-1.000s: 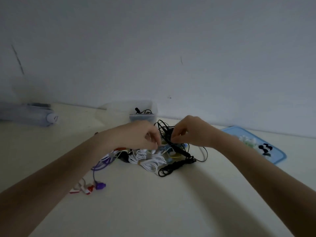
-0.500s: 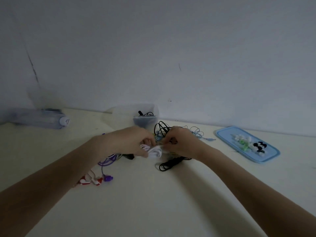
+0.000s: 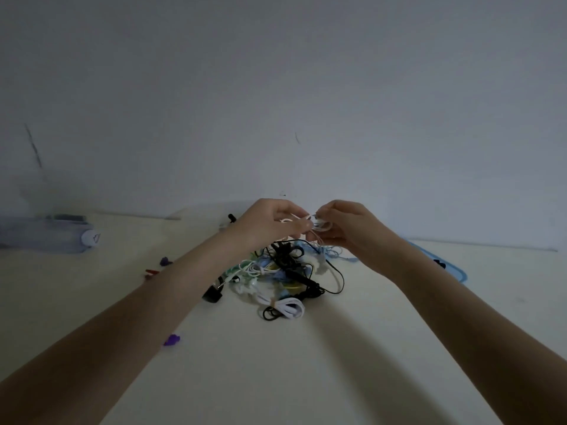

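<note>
A tangled pile of earphone cables (image 3: 285,274) in black, white, blue and green lies on the cream table (image 3: 306,363). Above its far side, my left hand (image 3: 270,222) and my right hand (image 3: 346,228) are raised close together. Both pinch a small coil of white earphone cable (image 3: 317,225) between their fingertips, off the pile. A tied white cable bundle (image 3: 290,308) lies at the pile's near edge, next to a black loop.
A grey cylindrical thing (image 3: 49,237) lies at the far left by the wall. A blue tray (image 3: 454,268) shows behind my right forearm. Purple earbud pieces (image 3: 171,340) and red ones (image 3: 152,273) lie left of the pile. A black plug (image 3: 213,294) sits by my left forearm.
Both hands have risen from the pile, lifting a white cable coil clear of it. The view has shifted, and the clear box behind the pile is now hidden by my left hand.
</note>
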The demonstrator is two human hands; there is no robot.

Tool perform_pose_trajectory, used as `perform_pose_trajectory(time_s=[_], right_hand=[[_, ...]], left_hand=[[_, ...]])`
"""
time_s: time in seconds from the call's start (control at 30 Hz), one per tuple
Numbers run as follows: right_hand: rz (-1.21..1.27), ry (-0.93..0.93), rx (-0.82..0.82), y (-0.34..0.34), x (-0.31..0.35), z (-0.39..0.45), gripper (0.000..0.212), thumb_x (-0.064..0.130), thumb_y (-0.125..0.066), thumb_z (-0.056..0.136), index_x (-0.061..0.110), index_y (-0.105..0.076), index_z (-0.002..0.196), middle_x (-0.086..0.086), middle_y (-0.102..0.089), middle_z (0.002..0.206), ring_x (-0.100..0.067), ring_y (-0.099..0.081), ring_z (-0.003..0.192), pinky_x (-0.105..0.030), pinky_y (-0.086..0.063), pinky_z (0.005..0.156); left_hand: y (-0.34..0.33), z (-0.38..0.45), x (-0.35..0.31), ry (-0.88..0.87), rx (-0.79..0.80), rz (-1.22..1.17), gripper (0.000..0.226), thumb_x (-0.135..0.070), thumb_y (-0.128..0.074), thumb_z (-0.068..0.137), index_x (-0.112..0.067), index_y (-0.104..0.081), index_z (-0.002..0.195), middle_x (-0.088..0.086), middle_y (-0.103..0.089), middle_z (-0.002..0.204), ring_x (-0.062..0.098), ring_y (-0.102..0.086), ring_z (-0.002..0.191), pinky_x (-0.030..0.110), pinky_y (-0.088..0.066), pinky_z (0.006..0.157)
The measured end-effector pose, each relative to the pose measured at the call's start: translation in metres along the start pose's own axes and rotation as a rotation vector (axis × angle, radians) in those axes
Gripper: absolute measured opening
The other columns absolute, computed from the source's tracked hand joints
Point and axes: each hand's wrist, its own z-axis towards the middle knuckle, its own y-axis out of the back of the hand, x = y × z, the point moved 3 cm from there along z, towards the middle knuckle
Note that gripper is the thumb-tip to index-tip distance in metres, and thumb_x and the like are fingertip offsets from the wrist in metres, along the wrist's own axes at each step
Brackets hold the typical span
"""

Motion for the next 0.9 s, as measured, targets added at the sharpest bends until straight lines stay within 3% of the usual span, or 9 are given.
perform_pose_trajectory(time_s=[0.13,0.23,0.33,0.47,0.53,0.63,0.77,0.9], right_hand=[[0.173,-0.089,0.113,0.02,-0.006,-0.012,0.024,0.029,-0.044,0.098,0.009,-0.058,0.095,-0.008,-0.059,0.072,-0.022,-0.06,0.066,-0.032,-0.048,0.072],[0.142,-0.115,0.099,0.044,-0.018,-0.022,0.006,0.013,-0.053,0.093,0.008,-0.055,0.094,-0.009,-0.059,0.073,-0.021,-0.055,0.06,-0.032,-0.045,0.067],[-0.074,-0.113,-0.01,0.072,-0.031,-0.032,0.012,-0.006,-0.056,0.086,0.004,-0.06,0.081,-0.008,-0.063,0.069,-0.016,-0.057,0.057,-0.024,-0.051,0.06],[-0.485,-0.121,-0.181,0.097,-0.055,-0.039,0.021,-0.007,-0.062,0.08,0.009,-0.064,0.067,0.0,-0.061,0.054,-0.006,-0.055,0.047,-0.015,-0.046,0.052],[-0.652,-0.127,-0.185,0.102,-0.066,-0.04,0.015,-0.001,-0.064,0.08,0.011,-0.066,0.071,0.002,-0.061,0.058,-0.007,-0.053,0.051,-0.011,-0.042,0.05],[-0.812,-0.109,-0.16,0.103,-0.075,-0.038,0.008,0.003,-0.063,0.082,0.007,-0.07,0.084,0.007,-0.058,0.063,-0.001,-0.051,0.054,-0.004,-0.037,0.046],[-0.949,-0.047,-0.129,0.103,-0.075,-0.033,0.013,0.006,-0.06,0.083,0.007,-0.071,0.089,0.0,-0.064,0.08,-0.001,-0.05,0.062,-0.003,-0.037,0.052],[-0.968,-0.015,-0.317,0.126,-0.06,-0.028,0.014,0.012,-0.061,0.085,0.007,-0.072,0.092,-0.007,-0.071,0.097,-0.019,-0.063,0.089,-0.02,-0.042,0.075]], left_hand=[[-0.019,0.011,-0.008,-0.019,-0.048,-0.083,0.007,-0.012,-0.062,0.087,-0.011,-0.067,0.092,-0.003,-0.067,0.072,-0.004,-0.058,0.057,0.007,-0.044,0.056],[-0.033,0.017,-0.007,0.028,-0.041,-0.145,0.006,-0.01,-0.061,0.087,-0.01,-0.066,0.091,-0.001,-0.068,0.073,0.001,-0.059,0.059,0.012,-0.046,0.059],[-0.054,0.025,0.003,0.046,0.005,-0.042,0.005,-0.013,-0.064,0.086,-0.016,-0.065,0.084,-0.003,-0.067,0.07,0.003,-0.059,0.061,0.016,-0.045,0.061],[-0.089,0.034,0.02,0.026,0.147,0.36,0.014,-0.022,-0.065,0.084,-0.018,-0.067,0.097,-0.007,-0.066,0.081,0.005,-0.06,0.075,0.019,-0.046,0.071],[-0.106,0.034,0.024,-0.005,0.227,0.541,0.019,-0.025,-0.062,0.085,-0.017,-0.066,0.102,-0.007,-0.067,0.087,0.006,-0.059,0.08,0.018,-0.044,0.068],[-0.119,0.038,0.03,0.008,0.261,0.656,0.024,-0.033,-0.059,0.087,-0.017,-0.066,0.102,-0.002,-0.07,0.095,0.014,-0.065,0.087,0.026,-0.05,0.076],[-0.12,0.046,0.035,0.03,0.309,0.802,0.029,-0.032,-0.055,0.089,-0.018,-0.06,0.114,0.001,-0.06,0.116,0.017,-0.055,0.106,0.031,-0.046,0.09],[-0.122,0.05,0.026,-0.084,0.193,0.843,0.03,-0.027,-0.052,0.09,-0.023,-0.058,0.119,0.002,-0.052,0.121,0.021,-0.044,0.117,0.028,-0.033,0.09]])
